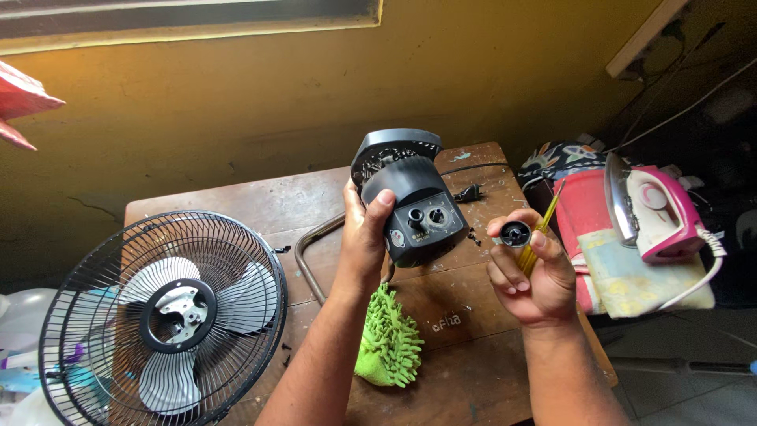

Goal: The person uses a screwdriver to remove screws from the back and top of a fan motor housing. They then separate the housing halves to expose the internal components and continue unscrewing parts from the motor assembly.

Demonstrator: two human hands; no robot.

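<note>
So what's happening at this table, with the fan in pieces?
A person is working on a taken-apart fan over a wooden table. The left hand holds up the black motor housing, control panel toward the camera. The right hand holds a round black knob in its fingers, with a yellow-handled screwdriver tucked alongside. The fan cage with blades lies on the table's left, a green cloth between the arms.

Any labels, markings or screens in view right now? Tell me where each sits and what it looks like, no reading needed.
Small sticker: front of the black fan motor housing in the left hand, left of its two control shafts; round, red and white.
Pale lettering: on the housing face below the shafts; too small to make out.
Scrawl: on the wooden table, right of the green cloth; faint and light.
No screens or packages.
</note>
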